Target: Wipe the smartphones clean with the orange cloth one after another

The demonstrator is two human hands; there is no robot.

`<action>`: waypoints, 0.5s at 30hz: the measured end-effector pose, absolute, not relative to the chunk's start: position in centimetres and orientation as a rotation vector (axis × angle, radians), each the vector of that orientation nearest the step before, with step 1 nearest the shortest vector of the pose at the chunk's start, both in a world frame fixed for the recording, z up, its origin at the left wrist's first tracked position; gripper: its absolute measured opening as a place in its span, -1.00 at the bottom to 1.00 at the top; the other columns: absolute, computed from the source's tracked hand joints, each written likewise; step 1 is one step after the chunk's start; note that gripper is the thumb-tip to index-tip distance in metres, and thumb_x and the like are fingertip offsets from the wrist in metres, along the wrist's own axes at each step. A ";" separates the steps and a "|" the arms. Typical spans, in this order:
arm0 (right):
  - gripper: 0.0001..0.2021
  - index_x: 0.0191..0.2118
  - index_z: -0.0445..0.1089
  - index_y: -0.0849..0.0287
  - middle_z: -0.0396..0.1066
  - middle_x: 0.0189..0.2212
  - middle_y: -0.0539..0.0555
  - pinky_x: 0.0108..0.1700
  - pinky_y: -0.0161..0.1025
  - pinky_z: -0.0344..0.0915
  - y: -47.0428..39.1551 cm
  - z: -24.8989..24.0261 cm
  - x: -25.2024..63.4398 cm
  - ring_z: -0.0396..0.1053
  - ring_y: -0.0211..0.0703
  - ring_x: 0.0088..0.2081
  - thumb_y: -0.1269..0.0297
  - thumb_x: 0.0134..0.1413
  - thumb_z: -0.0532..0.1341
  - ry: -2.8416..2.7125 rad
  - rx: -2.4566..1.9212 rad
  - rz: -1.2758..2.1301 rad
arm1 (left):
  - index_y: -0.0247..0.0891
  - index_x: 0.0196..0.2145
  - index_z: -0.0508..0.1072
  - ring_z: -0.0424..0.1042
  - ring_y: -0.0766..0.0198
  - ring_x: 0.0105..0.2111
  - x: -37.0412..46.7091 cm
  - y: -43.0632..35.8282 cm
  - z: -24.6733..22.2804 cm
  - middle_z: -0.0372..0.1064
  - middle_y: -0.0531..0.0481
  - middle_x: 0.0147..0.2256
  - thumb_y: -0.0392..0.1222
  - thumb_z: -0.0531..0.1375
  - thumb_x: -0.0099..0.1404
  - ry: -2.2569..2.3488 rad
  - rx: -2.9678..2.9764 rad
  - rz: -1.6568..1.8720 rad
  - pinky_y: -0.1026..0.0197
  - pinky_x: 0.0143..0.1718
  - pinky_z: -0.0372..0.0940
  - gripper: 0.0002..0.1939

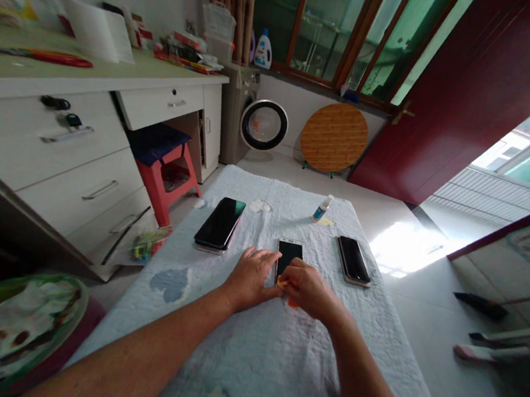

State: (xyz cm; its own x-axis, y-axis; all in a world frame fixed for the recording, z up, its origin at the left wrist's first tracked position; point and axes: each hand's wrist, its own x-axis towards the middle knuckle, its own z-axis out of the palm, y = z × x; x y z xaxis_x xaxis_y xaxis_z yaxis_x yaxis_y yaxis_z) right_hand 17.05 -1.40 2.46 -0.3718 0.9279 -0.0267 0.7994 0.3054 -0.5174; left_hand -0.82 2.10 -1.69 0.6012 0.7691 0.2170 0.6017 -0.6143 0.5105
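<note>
The phone [291,250] lies flat in front of me on the cloth-covered surface [288,201], screen up. My left hand [251,275] is spread along its left edge, thumb near the bottom corner; my right hand [308,286] is curled, pinching a small orange scrap [282,282] at the lower end of the screen. To work well here, I judge, the left fingers should brace the edge without covering glass, while the right presses lightly and evenly, with the small bottle [322,209] standing well apart
</note>
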 end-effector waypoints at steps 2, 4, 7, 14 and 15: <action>-0.87 -0.38 0.47 0.19 0.32 -0.38 0.01 -0.31 -0.40 0.13 -1.4 2.8 18.1 0.28 -0.34 -0.39 0.48 0.01 0.17 -2.304 -1.612 0.688 | -0.23 0.15 0.22 0.25 -0.03 0.12 -0.8 2.1 -1.7 0.32 -0.19 0.10 0.12 0.27 0.11 1.100 2.441 0.585 -0.16 0.22 -0.07 -0.28; -0.85 -0.39 0.48 0.19 0.34 -0.39 0.01 -0.31 -0.39 0.13 -1.3 3.0 19.3 0.29 -0.32 -0.39 0.50 -0.03 0.16 -2.297 -1.665 0.699 | -0.22 0.15 0.22 0.25 -0.04 0.12 -0.8 2.1 -1.7 0.32 -0.19 0.10 0.12 0.28 0.10 1.096 2.440 0.578 -0.17 0.21 -0.08 -0.27; -0.82 -0.39 0.48 0.18 0.36 -0.39 0.02 -0.29 -0.38 0.14 -1.1 2.9 20.6 0.31 -0.30 -0.37 0.50 -0.07 0.14 -2.285 -1.712 0.680 | -0.19 0.12 0.27 0.24 -0.04 0.13 -0.9 2.1 -1.5 0.31 -0.17 0.12 0.11 0.30 0.08 1.079 2.445 0.575 -0.18 0.21 -0.08 -0.30; -0.78 -0.32 0.49 0.20 0.35 -0.36 0.04 -0.25 -0.38 0.14 0.8 1.5 20.8 0.32 -0.28 -0.33 0.50 -0.04 0.12 -2.147 -1.822 0.450 | -0.20 0.05 0.37 0.19 -0.05 0.17 -0.9 2.1 -1.1 0.23 -0.17 0.18 0.09 0.31 0.09 1.065 2.456 0.520 -0.22 0.21 -0.10 -0.40; -0.78 -0.31 0.49 0.20 0.35 -0.35 0.04 -0.25 -0.38 0.14 1.4 1.3 20.7 0.31 -0.28 -0.33 0.50 -0.03 0.12 -2.142 -1.847 0.407 | -0.21 0.05 0.37 0.19 -0.05 0.17 -0.9 2.1 -1.2 0.23 -0.17 0.18 0.10 0.30 0.10 1.058 2.457 0.525 -0.22 0.21 -0.10 -0.40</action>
State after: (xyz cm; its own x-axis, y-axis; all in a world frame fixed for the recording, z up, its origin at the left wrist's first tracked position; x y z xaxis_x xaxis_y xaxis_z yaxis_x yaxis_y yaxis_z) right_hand 20.72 1.39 1.34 -0.1412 0.9895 0.0299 0.9097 0.1416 -0.3904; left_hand -0.91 2.08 -1.18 0.6406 0.7475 0.1758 0.5921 -0.6266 0.5067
